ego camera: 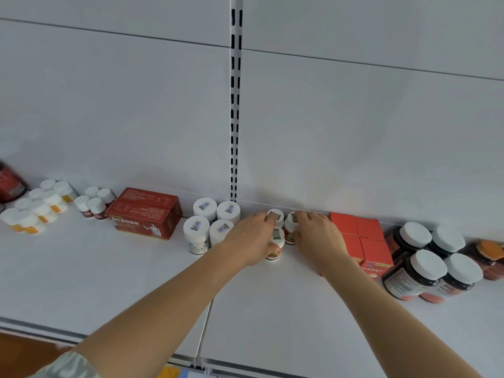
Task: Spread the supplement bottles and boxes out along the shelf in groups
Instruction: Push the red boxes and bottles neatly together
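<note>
Both my hands rest on a cluster of small white-capped bottles with red labels (276, 242) near the back of the white shelf (136, 282). My left hand (249, 237) cups the cluster from the left, fingers on a rear cap. My right hand (316, 236) closes on it from the right, touching the right bottle (289, 230). Several larger white bottles with blue labels (208, 227) stand just left of my left hand. Bright red boxes (365, 241) sit just right of my right hand.
A dark red box (144, 214) lies further left, then small brown bottles (94, 204) and white bottles with orange labels (35, 208). Dark jars with white lids (431, 266) stand at the right. A slotted upright (235, 105) runs up the back panel.
</note>
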A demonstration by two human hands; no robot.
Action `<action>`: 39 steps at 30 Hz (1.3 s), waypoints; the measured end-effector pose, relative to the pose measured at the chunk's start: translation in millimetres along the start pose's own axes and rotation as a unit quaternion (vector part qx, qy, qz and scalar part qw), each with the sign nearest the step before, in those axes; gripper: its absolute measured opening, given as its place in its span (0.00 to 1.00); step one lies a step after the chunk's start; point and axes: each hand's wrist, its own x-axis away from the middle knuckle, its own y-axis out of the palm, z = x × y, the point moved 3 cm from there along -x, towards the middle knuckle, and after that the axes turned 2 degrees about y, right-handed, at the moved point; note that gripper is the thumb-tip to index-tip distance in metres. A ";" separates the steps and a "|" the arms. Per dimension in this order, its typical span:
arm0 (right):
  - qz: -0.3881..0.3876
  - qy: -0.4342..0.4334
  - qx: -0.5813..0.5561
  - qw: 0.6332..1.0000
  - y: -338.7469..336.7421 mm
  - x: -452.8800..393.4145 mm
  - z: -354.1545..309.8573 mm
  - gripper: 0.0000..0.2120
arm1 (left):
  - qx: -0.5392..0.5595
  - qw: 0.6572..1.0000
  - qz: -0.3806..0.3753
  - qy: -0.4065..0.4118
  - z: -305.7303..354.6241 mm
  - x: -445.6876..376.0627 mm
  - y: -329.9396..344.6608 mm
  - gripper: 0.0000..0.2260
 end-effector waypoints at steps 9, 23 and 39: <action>0.083 -0.032 0.001 0.996 -27.1 17.4 8.2 0.16 | 0.005 0.999 0.044 0.008 4.4 1.8 -19.3 0.36; 0.034 0.028 0.011 0.999 -63.8 77.8 124.0 0.36 | -0.005 0.996 0.063 0.056 111.8 -17.9 -8.7 0.37; -0.007 -0.074 0.069 0.995 -41.7 73.8 153.2 0.27 | -0.062 0.998 -0.007 -0.005 143.9 -36.2 15.7 0.41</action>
